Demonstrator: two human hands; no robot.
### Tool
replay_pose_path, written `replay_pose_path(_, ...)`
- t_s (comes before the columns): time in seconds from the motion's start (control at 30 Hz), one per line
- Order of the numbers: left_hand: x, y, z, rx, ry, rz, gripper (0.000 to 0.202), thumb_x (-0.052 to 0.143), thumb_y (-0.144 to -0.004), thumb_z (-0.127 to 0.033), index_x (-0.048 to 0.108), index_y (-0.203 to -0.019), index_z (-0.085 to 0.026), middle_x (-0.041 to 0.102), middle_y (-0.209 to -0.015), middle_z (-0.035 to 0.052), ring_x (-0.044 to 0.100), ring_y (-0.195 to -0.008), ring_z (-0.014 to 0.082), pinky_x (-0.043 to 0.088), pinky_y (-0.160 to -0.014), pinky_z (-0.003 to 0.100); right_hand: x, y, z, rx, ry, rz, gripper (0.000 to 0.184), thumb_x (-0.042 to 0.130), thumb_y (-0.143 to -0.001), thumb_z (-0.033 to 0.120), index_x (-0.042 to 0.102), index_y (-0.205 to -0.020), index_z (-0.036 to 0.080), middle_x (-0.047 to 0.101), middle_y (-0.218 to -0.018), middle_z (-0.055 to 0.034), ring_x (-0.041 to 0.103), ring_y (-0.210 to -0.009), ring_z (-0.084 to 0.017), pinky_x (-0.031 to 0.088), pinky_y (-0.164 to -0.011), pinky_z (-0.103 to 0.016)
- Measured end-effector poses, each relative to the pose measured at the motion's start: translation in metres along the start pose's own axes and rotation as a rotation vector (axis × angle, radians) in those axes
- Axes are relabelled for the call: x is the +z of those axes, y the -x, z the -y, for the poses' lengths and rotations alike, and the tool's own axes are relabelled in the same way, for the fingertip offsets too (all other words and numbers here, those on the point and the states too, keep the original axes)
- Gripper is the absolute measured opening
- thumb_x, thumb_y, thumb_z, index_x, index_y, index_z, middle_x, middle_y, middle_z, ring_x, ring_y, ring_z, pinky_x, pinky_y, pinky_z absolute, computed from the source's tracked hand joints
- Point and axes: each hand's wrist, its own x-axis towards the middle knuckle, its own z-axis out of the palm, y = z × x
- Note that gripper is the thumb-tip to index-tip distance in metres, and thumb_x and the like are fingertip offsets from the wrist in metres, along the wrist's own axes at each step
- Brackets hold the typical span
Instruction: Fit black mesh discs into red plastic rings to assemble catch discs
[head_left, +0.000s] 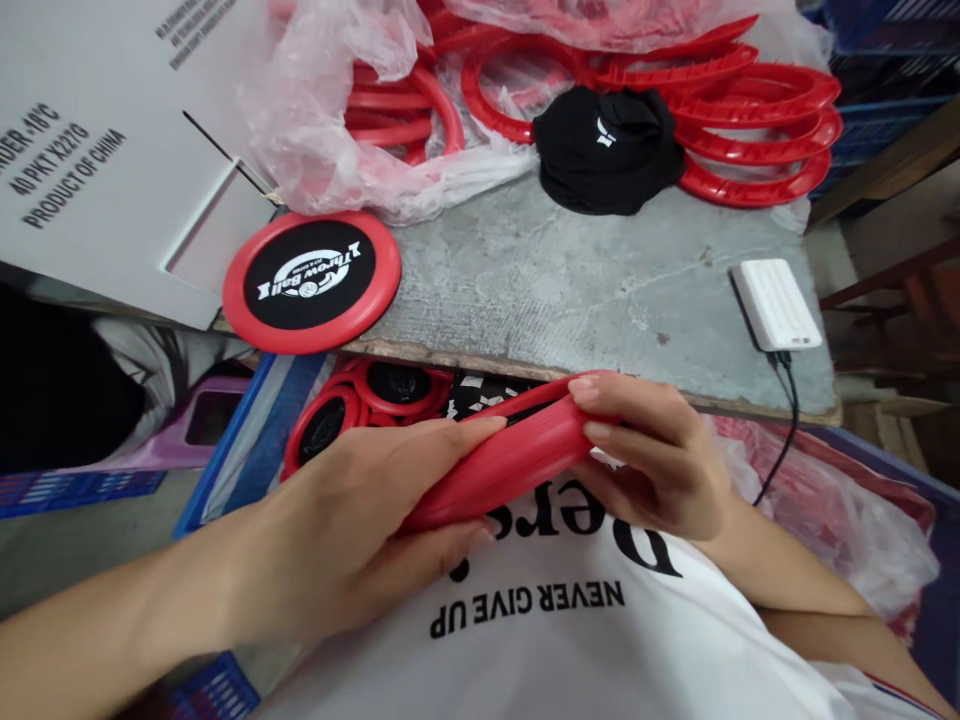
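Note:
Between my hands, close to my chest, a red flying disc (517,455) is held tilted up on its edge. My left hand (375,500) wraps around its left side, thumb on top and fingers below. On the disc's right end, my right hand (645,450) presses with its fingertips. The disc's black inner face shows only as a thin strip along its far rim. On the table's near left edge lies another red disc (386,290) with a black fabric centre and white "Throw Ball" print.
Red plastic rings (757,130) and a black cloth stack (607,150) lie at the back of the grey table (555,270). A white power bank (776,303) with a cable sits right. Below, a blue crate (225,450) holds finished-looking discs (397,385). A carton (112,150) stands left.

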Motion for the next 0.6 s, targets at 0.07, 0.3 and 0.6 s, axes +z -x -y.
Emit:
replay_pose_path(0.07,-0.003,-0.005,-0.002,0.022,0.0,0.011,0.047,0.058,-0.097,-0.038,0.054,-0.142,-0.028,0.075,-0.107,0.0011,0.07,-0.084,0.016,0.056,-0.077,0.026,0.001,-0.007,-0.008,-0.103,-0.022,0.003,0.03,0.071,-0.092,0.029,0.059,-0.119,0.024,0.074,-0.111,-0.0082,0.075,-0.101,-0.022,0.065,-0.08,-0.038)
replay_pose_path(0.3,-0.014,-0.026,-0.009,0.037,0.004,-0.002,0.043,0.06,-0.096,-0.042,0.062,-0.137,-0.028,0.077,-0.104,0.0011,0.07,-0.085,0.0182,0.056,-0.075,0.027,0.013,-0.032,-0.026,-0.172,0.187,0.045,0.038,0.059,-0.097,0.054,0.065,-0.111,0.019,0.072,-0.087,-0.0063,0.066,-0.074,-0.019,0.053,-0.066,-0.033)
replay_pose_path(0.6,-0.032,-0.024,0.012,0.031,0.007,-0.166,0.044,0.069,-0.089,-0.053,0.071,-0.12,-0.022,0.076,-0.113,0.0062,0.072,-0.099,0.0224,0.06,-0.082,0.029,0.001,-0.003,-0.07,0.045,0.156,-0.293,0.026,0.076,-0.087,0.043,0.063,-0.096,0.022,0.066,-0.074,0.0006,0.06,-0.06,-0.015,0.049,-0.056,-0.028)
